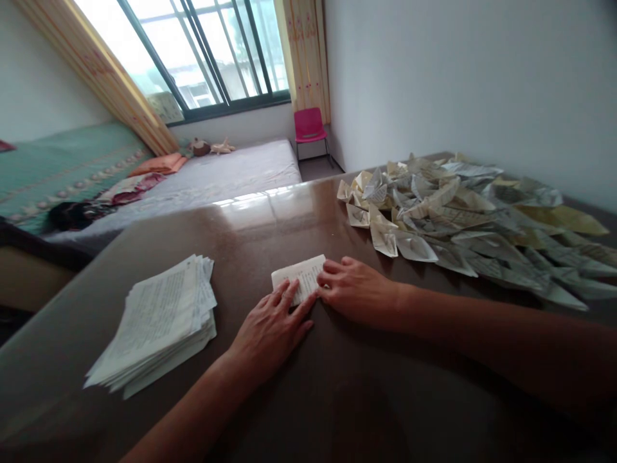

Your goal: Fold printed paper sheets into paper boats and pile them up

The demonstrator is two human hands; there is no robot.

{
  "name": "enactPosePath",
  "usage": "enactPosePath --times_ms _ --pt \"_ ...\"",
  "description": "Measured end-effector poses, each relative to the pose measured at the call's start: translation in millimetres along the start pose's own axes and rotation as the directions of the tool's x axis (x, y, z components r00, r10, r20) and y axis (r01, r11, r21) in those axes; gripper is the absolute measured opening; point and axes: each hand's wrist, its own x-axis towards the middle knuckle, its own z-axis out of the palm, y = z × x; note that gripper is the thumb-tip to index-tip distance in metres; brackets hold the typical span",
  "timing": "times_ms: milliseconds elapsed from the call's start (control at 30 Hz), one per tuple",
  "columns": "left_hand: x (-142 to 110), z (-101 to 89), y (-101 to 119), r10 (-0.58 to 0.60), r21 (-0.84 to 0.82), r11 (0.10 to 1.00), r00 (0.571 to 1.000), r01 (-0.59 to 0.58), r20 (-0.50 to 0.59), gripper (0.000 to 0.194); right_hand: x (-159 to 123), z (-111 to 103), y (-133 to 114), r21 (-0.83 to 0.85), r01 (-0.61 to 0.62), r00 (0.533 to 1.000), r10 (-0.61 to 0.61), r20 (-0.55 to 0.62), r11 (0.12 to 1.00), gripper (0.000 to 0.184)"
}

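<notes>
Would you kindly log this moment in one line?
left hand: on small white folded paper | right hand: at its right end | white paper stack: left | pale folded paper pile: right

White ppr [305, 272], printed, folded to sm. rect., flat on brn tbl [337, 366].

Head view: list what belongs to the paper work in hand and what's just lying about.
Likely belongs: folded paper, touched by left hand and right hand; stack of printed sheets; pile of folded papers; table.

Just about: pink chair; bed; orange cushions.
</notes>
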Motion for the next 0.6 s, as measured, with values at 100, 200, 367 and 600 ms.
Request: enactPosePath --times_ms 100,200,367,600 --pt "0 -3.1 1 -0.001 0.022 1.000 0.999 0.000 0.033 0.050 -7 6 -19 -0.109 -0.013 0.999 0.017 0.030 0.994 0.022" --pt "-3 -7.7 1 -0.014 0.056 0.998 0.997 0.010 0.073 0.044 -10 10 -29 -0.189 -0.029 0.997 0.042 0.066 0.982 0.023" --pt "-9 -16.2 -2 -0.046 0.130 0.991 0.992 0.030 0.120 0.038 -9 7 -34 -0.257 -0.061 0.987 0.096 0.126 0.965 0.023" --pt "-4 -24.5 -2 -0.107 0.141 0.986 0.988 0.090 0.114 0.028 -2 7 -22 -0.198 -0.069 0.992 0.087 0.086 0.978 0.019"
